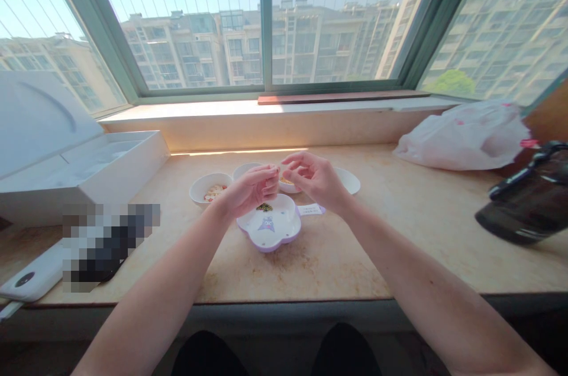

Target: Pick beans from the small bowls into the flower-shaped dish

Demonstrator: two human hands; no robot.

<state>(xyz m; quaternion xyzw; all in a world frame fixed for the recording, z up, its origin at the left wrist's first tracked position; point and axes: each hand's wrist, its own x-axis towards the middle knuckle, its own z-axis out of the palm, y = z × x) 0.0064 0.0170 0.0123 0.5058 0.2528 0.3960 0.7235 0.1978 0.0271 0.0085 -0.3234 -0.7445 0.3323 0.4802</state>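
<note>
My left hand (255, 187) is raised over the back of a flower-shaped white dish (277, 225) with a purple rim. Its thumb and index finger are pinched on something tiny and dark. Opposite it, my right hand (313, 178) hovers with curved fingers spread, its fingertips close to the left ones; nothing shows in it. A small heap of green bits (265, 207) lies in the dish, near a printed purple figure. Behind the hands, a bowl with yellow contents (287, 181) is partly hidden. A white bowl (199, 185) at the left holds pale and red pieces.
Another white bowl (244, 169) and a white plate (350, 181) stand behind the hands. An open white box (128, 157), a white device (38, 275) and a blurred dark object are at the left. A plastic bag (465, 136) and a dark jug (528, 198) occupy the right.
</note>
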